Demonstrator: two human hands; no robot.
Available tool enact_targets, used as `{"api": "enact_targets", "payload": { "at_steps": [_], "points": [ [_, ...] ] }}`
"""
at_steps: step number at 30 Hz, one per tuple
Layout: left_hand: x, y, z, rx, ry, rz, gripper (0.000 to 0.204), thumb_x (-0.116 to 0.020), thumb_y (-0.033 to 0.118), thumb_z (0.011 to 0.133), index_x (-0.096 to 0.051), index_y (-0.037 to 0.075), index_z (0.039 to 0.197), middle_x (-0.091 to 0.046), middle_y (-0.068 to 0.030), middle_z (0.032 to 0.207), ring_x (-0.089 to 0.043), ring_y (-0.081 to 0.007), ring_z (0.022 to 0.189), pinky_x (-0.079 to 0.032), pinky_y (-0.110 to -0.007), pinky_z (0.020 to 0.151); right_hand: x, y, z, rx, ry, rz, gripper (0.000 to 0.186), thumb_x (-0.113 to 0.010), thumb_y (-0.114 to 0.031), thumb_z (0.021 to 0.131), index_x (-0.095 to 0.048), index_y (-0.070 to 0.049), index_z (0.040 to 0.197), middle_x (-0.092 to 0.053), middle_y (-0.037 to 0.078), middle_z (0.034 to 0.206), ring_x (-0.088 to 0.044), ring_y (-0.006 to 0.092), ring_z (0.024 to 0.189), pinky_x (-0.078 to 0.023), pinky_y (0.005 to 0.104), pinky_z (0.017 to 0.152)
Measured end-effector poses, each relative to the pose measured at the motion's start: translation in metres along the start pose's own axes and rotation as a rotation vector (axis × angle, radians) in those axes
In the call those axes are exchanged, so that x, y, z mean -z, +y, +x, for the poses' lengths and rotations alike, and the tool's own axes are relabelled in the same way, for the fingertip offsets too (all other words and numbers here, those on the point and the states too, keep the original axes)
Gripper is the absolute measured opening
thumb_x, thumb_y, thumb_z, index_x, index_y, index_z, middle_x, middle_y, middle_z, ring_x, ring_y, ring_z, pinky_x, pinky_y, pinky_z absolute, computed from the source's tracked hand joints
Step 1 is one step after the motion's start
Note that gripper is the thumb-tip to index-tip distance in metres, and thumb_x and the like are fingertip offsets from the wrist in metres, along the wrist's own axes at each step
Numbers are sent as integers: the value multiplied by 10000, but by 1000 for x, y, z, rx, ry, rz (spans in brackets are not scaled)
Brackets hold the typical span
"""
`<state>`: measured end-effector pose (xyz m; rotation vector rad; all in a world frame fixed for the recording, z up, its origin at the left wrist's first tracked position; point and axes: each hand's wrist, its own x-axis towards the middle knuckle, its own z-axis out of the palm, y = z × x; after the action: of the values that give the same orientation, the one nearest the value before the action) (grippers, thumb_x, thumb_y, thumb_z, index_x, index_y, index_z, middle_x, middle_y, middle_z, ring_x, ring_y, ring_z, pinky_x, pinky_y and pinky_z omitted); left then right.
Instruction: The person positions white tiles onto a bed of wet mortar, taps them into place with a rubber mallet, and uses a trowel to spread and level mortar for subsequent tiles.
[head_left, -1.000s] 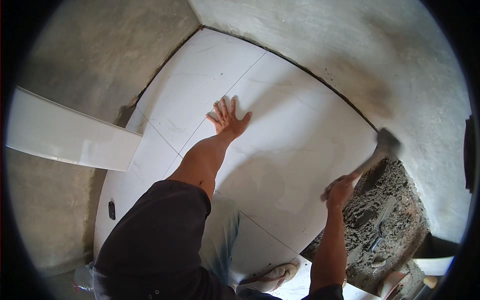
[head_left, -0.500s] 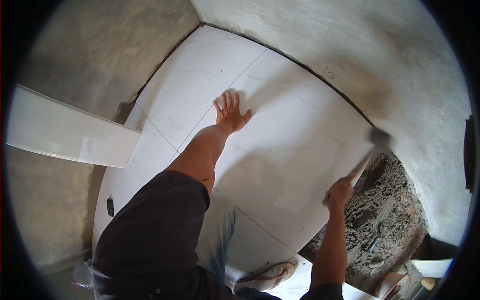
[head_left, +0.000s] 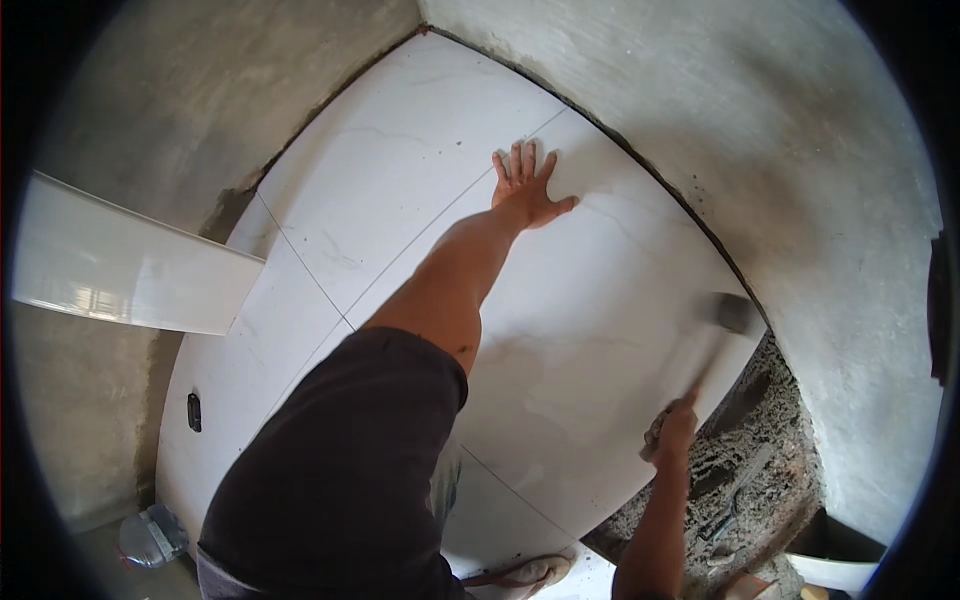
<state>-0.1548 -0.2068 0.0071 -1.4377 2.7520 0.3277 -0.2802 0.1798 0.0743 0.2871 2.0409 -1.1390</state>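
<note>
My left hand (head_left: 532,192) lies on a large white marble-look tile (head_left: 595,270), fingers spread, toward the back wall. My right hand (head_left: 674,430) grips a mallet (head_left: 731,313) by its handle; the dark head is blurred over the tile's right part, beside the wall. Below that tile's right edge lies a bed of rough grey mortar (head_left: 760,470), partly behind my right forearm, with a dark tool (head_left: 718,525) lying in it, too small to identify.
Grey plastered walls (head_left: 760,120) meet at the back corner. A glossy white ledge (head_left: 130,255) juts from the left. A small black object (head_left: 194,411) lies on the left tiles. A plastic bottle (head_left: 152,536) sits lower left, a white-rimmed container (head_left: 830,568) lower right. My sandalled foot shows below.
My left hand has slid up and right along the tile. The mallet head has moved down and left from the wall over the tile. The view has shifted slightly.
</note>
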Motion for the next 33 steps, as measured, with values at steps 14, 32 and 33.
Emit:
{"api": "enact_targets", "payload": {
  "at_steps": [14,32,33],
  "points": [
    [7,3,-1,-13,33,28,899,-361,723,846,-98,209,1535,-38,-164,1585,68,-354,1459,31,-582,1132,5,58,0,98,-6,-18,597,-322,-666,936,-391,-122,699,-332,-22,483,-345,107,348,-296,272,307],
    [-7,-4,-3,-3,1,64,913,-352,746,841,-116,199,1533,-56,-159,1585,39,-369,1457,29,-591,1126,-17,49,-43,188,237,117,649,-279,-610,973,-440,-83,629,-384,20,489,-393,145,367,-333,300,332],
    [-12,0,2,-25,43,43,916,-353,749,838,-121,198,1532,-64,-162,1584,35,-368,1457,26,-595,1125,-17,59,-40,192,149,102,651,-280,-622,967,-447,-82,644,-385,22,491,-396,147,366,-334,297,332]
  ]
}}
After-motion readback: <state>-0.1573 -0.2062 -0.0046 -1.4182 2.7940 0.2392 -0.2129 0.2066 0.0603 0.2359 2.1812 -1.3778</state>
